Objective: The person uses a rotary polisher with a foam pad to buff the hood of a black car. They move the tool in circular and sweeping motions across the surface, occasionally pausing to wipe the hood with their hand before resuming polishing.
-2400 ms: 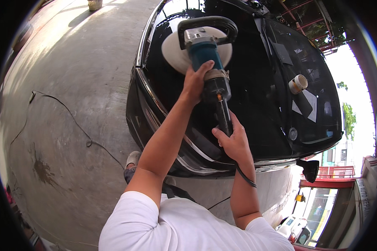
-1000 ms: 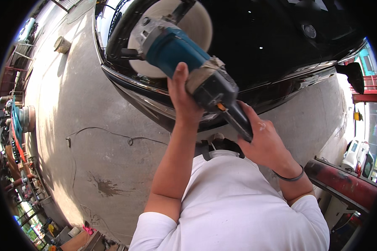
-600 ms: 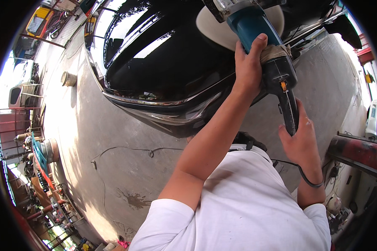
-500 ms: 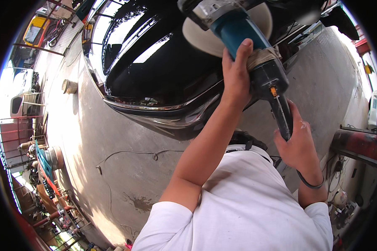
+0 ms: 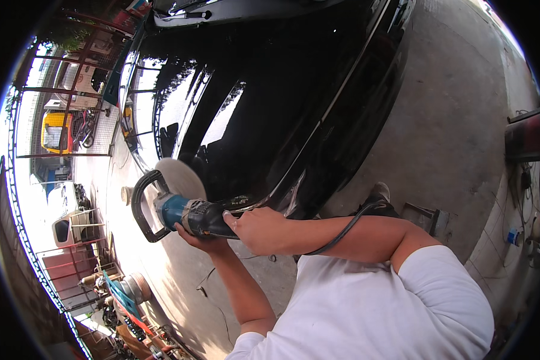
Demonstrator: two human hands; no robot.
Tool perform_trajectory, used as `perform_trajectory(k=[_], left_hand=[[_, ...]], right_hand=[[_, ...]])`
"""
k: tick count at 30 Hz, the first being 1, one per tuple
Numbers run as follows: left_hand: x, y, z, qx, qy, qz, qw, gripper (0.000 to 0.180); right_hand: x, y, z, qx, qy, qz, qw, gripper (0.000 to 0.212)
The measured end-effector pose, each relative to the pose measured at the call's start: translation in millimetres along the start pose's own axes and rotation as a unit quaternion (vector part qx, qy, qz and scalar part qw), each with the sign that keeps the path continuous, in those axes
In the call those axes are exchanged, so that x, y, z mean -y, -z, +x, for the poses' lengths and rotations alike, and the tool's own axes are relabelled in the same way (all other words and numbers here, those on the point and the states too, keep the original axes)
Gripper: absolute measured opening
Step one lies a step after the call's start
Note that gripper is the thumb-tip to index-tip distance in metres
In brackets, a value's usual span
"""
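Observation:
A teal and black power polisher (image 5: 175, 209) with a round pale pad (image 5: 183, 180) and a black loop handle (image 5: 139, 207) is in both my hands. My left hand (image 5: 203, 241) cups its body from below, near the wrapped tape. Farther back, my right hand (image 5: 259, 231) wraps round the rear grip. The pad stands tilted at the front left corner of a glossy black car's hood (image 5: 270, 114); whether it touches the paint I cannot tell. A black cord (image 5: 345, 231) crosses my right forearm.
Concrete floor (image 5: 450, 108) surrounds the car's front. A metal stand (image 5: 426, 217) is right of my foot (image 5: 382, 191). Clutter with a teal frame (image 5: 123, 294) and a reel-like round object (image 5: 139, 288) lies at the lower left. A thin cable trails on the floor.
The polisher has swung from the car's upper right side to the front left corner of the hood. Both hands moved left with it and kept their hold. My view shifted too.

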State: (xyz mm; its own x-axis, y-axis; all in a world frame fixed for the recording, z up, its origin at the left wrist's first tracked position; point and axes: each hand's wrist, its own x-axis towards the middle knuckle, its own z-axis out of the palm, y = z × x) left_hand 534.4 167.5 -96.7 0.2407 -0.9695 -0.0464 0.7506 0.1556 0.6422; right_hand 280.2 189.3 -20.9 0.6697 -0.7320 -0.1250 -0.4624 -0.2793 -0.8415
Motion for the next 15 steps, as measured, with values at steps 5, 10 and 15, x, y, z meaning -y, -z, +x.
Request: perform_trajectory(k=[5,10,15], left_hand=[[37,-37,-10,-0.001,-0.056,0.099,0.994,0.067],[140,-146,4,0.071,0.009,0.12,0.99,0.067],[241,-287,27,0.172,0.154,0.052,0.972,0.067]], right_hand=[[-4,38,-54,-0.001,-0.016,-0.012,1.0,0.077],[-41,120,-135,-0.065,-0.074,-0.011,0.995,0.074],[-86,191,-198,-0.198,-0.15,-0.027,0.968,0.075]])
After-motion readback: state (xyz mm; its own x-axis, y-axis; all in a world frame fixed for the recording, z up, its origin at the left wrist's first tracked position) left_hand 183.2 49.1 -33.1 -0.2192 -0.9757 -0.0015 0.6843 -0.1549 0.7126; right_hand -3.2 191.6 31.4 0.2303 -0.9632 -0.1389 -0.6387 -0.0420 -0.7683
